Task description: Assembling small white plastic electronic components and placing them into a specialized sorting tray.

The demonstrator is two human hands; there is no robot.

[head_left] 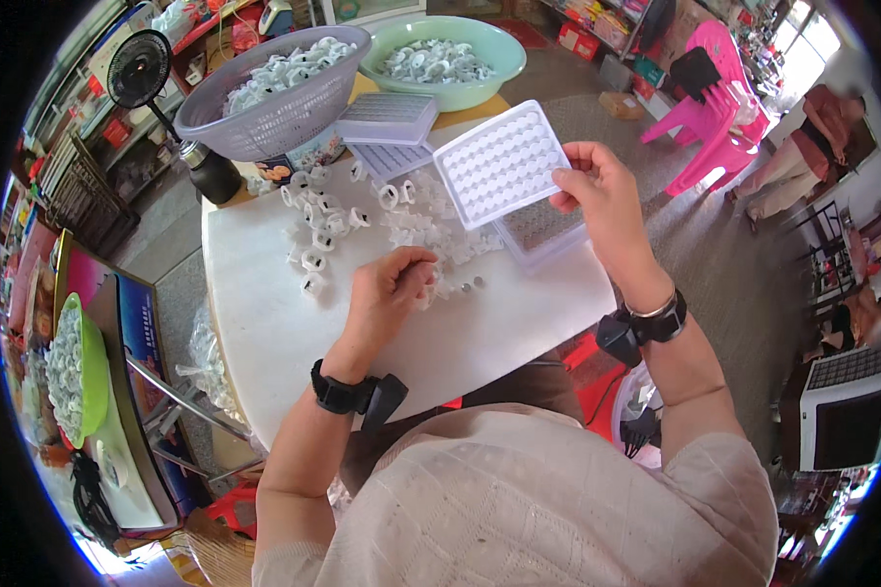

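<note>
My right hand grips a white plastic tray with rows of small pockets by its right edge, thumb on top. The tray is tilted above the white table. Beneath it, partly covered, sits a translucent tray. My left hand is closed, fingers curled over the table; whatever they pinch is hidden. Beside its fingertips lie small grey round pieces and a heap of translucent white plastic parts. White ring-like parts with dark spots are scattered to its left.
At the table's far side stand a lavender basket and a pale green basin, both full of white parts, near stacked trays. A black bottle stands at the far left corner. Pink chairs and a person are at right.
</note>
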